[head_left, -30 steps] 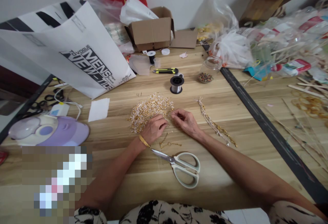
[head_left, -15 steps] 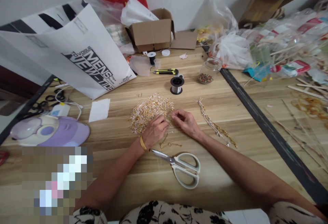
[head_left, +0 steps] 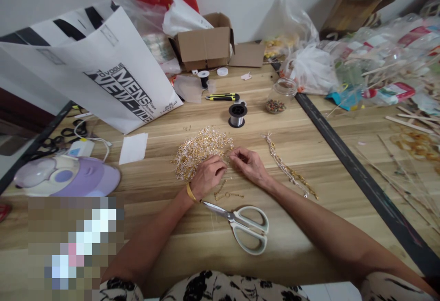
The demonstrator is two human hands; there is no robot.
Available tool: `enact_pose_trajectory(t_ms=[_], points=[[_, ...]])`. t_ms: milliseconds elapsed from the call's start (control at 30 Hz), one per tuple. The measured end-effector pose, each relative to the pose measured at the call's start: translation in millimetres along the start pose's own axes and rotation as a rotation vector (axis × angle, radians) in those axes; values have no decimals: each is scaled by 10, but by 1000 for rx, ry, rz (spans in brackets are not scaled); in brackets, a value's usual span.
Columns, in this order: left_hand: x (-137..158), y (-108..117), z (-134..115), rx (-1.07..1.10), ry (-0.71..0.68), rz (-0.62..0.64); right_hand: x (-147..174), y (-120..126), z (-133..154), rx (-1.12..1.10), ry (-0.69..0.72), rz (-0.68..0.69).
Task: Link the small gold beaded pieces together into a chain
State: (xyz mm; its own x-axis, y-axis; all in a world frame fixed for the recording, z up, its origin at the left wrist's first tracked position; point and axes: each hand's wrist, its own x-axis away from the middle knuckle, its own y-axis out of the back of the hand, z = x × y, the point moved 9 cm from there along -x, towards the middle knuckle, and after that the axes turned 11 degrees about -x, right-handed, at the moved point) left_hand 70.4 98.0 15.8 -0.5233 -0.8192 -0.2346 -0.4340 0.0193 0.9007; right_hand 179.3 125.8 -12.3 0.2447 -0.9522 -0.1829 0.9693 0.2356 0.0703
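Note:
My left hand [head_left: 208, 175] is at the right edge of a heap of small gold and clear beads or findings [head_left: 195, 147], its fingers pinched together. Just across from it, my right hand [head_left: 250, 167] pinches too, fingertips a short gap from the left ones. What either hand holds is too small to make out; a faint thin line shows between them. Below the fingertips lies a short gold chain [head_left: 227, 195]. White-handled scissors [head_left: 237, 219] rest nearer me, their tip by my left wrist. Gold and silver chains [head_left: 286, 167] stretch along the table right of my right hand.
Behind the heap stand a spool of clear line [head_left: 237, 115], a yellow-black utility knife [head_left: 222, 96] and a jar of beads [head_left: 280, 97]. A large white paper bag [head_left: 137, 80] and a purple device [head_left: 80, 175] are at left. Plastic bottles [head_left: 395, 91] crowd the right.
The fingers of my left hand have shifted slightly, their pinch turning a little. My right hand stays almost in place; the things on the table have not moved.

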Motion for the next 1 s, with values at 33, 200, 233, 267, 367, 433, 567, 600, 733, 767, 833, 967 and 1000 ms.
enact_pose_trajectory(t_ms=[33,200,233,267,367,433,567,600,733,767,833,967,1000], points=[[-5,4,24,23,21,-6,0,3,-5,-9,-3,-3],[-25,29,126,155,85,-53,0,17,-46,-57,-15,-18],[-27,44,144,185,99,-67,0,16,-54,-68,-21,-18],[-28,64,162,215,119,-80,-1,14,-59,-80,-27,-15],[-25,119,203,297,179,-100,-3,2,-53,-124,-42,0],[-24,142,221,355,211,-102,-5,-2,-39,-153,-52,3],[-16,122,293,523,286,-102,-7,-29,-23,-199,-84,22],[-10,107,320,563,311,-103,-5,-38,-21,-208,-90,30],[21,57,409,650,390,-100,6,-79,-12,-235,-90,67],[27,52,418,656,397,-99,9,-88,-9,-236,-86,76],[36,53,417,658,399,-97,14,-103,2,-224,-71,91],[41,63,396,659,392,-99,20,-135,24,-191,-37,125],[41,61,393,657,393,-98,21,-143,29,-190,-32,133]])
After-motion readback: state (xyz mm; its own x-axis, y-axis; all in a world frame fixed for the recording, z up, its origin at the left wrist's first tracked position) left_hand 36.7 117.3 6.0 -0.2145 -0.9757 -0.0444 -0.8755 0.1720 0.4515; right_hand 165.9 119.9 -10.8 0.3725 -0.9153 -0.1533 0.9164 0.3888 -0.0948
